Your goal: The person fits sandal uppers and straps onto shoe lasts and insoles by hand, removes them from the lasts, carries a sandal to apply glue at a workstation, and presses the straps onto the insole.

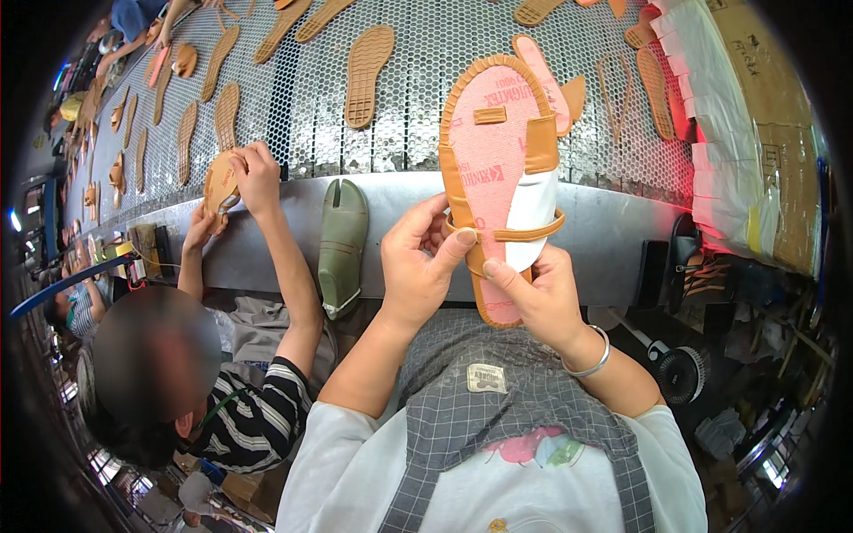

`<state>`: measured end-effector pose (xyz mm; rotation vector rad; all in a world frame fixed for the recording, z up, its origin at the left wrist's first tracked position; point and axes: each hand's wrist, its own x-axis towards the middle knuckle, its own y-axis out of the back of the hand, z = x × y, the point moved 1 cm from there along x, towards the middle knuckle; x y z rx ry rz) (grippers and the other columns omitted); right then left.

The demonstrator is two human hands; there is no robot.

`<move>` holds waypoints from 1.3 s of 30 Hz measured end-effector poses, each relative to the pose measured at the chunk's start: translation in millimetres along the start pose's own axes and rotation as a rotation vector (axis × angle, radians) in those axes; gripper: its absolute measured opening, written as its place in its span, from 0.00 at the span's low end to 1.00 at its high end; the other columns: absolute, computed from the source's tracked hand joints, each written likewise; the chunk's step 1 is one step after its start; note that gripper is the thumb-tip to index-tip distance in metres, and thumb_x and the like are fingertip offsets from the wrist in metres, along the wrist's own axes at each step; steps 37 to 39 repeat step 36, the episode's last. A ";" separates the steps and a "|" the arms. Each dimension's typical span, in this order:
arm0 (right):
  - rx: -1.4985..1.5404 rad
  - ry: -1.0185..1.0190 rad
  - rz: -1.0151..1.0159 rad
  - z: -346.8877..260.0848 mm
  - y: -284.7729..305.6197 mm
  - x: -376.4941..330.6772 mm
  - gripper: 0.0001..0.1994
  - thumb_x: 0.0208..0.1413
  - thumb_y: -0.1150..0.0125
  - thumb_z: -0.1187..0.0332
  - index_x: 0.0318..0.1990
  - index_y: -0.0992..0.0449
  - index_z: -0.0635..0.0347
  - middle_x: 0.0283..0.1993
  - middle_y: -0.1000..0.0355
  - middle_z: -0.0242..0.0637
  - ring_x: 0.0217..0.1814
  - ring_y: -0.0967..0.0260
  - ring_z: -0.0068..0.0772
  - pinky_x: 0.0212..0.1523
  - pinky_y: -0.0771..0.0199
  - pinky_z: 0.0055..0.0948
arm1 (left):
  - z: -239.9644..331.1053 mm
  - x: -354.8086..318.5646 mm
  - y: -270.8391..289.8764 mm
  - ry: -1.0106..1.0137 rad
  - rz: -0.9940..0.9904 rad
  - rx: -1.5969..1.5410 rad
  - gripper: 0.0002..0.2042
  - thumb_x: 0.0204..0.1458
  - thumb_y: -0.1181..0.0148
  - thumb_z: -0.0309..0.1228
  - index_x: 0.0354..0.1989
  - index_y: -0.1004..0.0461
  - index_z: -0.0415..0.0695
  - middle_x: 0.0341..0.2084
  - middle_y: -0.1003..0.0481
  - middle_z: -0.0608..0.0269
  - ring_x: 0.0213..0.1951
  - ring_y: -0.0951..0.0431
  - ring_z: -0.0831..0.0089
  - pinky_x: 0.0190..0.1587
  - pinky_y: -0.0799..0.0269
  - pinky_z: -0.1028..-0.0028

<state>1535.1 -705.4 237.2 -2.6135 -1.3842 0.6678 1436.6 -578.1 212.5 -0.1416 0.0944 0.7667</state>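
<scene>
Between both hands I hold up a sandal upper (475, 169), its pink insole board facing me with tan leather folded around the edge. A white piece (531, 209) shows along its right side, and a thin tan strap (524, 234) crosses near the lower end. My left hand (419, 262) is closed on the left edge, its thumb at the strap. My right hand (544, 300) grips the lower right part, thumb pressed on the pink board. Fingers behind the upper are partly hidden. To the left, a green shoe last (343, 244) lies on the metal ledge.
A perforated conveyor (426, 133) carries several tan soles (369, 75) and sandal parts. On my left, a co-worker's hands (258, 178) hold a tan sole piece. A cardboard box with white paper (769, 115) stands at right, with a small black fan (680, 373) below.
</scene>
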 end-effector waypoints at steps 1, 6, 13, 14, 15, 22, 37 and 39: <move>0.001 0.000 -0.001 0.7 2.1 -1.1 0.12 0.57 0.40 0.71 0.46 0.25 0.68 0.43 0.24 0.34 0.43 0.29 0.18 0.44 0.28 0.23 | 0.4 -1.2 -2.6 0.005 0.019 0.032 0.21 0.51 0.34 0.34 0.50 0.28 0.34 0.31 0.28 0.69 0.28 0.33 0.87 0.29 0.35 0.85; -0.038 -0.026 0.003 2.6 12.4 -6.6 0.10 0.57 0.41 0.72 0.45 0.24 0.67 0.41 0.23 0.34 0.42 0.29 0.18 0.43 0.28 0.22 | 3.5 -7.2 -8.9 0.109 -0.056 0.109 0.18 0.56 0.40 0.30 0.51 0.30 0.31 0.39 0.25 0.61 0.37 0.26 0.81 0.41 0.28 0.80; -0.007 -0.014 0.003 7.0 18.7 -11.7 0.10 0.56 0.41 0.73 0.43 0.23 0.68 0.40 0.23 0.35 0.41 0.28 0.19 0.43 0.28 0.23 | 1.4 -15.4 -27.8 0.041 0.051 0.115 0.13 0.54 0.39 0.29 0.45 0.25 0.34 0.30 0.30 0.66 0.27 0.33 0.84 0.30 0.33 0.81; -0.003 -0.011 0.000 6.8 19.1 -12.1 0.10 0.56 0.41 0.73 0.44 0.23 0.68 0.40 0.23 0.35 0.41 0.28 0.19 0.43 0.28 0.23 | 1.3 -16.6 -29.4 0.027 0.060 0.135 0.13 0.55 0.39 0.29 0.45 0.25 0.34 0.30 0.30 0.65 0.27 0.33 0.83 0.30 0.33 0.81; 0.001 -0.008 -0.003 6.9 19.8 -13.2 0.10 0.56 0.41 0.74 0.44 0.23 0.68 0.41 0.23 0.35 0.42 0.28 0.19 0.43 0.27 0.23 | 0.9 -18.4 -31.7 0.027 0.064 0.135 0.13 0.55 0.39 0.29 0.45 0.25 0.34 0.30 0.30 0.65 0.27 0.33 0.83 0.30 0.33 0.81; -0.013 -0.022 -0.020 9.8 25.2 -17.4 0.10 0.57 0.41 0.74 0.44 0.23 0.68 0.41 0.23 0.35 0.42 0.28 0.20 0.43 0.27 0.23 | -2.8 -27.2 -40.7 0.025 0.112 0.128 0.12 0.56 0.41 0.28 0.46 0.26 0.33 0.32 0.29 0.65 0.31 0.29 0.83 0.33 0.32 0.81; -0.022 -0.031 -0.033 7.1 37.4 -20.3 0.11 0.58 0.42 0.72 0.46 0.24 0.68 0.43 0.24 0.36 0.43 0.29 0.21 0.45 0.27 0.24 | -5.5 -27.7 -52.6 0.049 0.122 0.056 0.31 0.55 0.39 0.29 0.66 0.45 0.39 0.28 0.29 0.66 0.28 0.29 0.84 0.29 0.32 0.83; -0.022 -0.031 -0.033 7.1 37.4 -20.3 0.11 0.58 0.42 0.72 0.46 0.24 0.68 0.43 0.24 0.36 0.43 0.29 0.21 0.45 0.27 0.24 | -5.5 -27.7 -52.6 0.049 0.122 0.056 0.31 0.55 0.39 0.29 0.66 0.45 0.39 0.28 0.29 0.66 0.28 0.29 0.84 0.29 0.32 0.83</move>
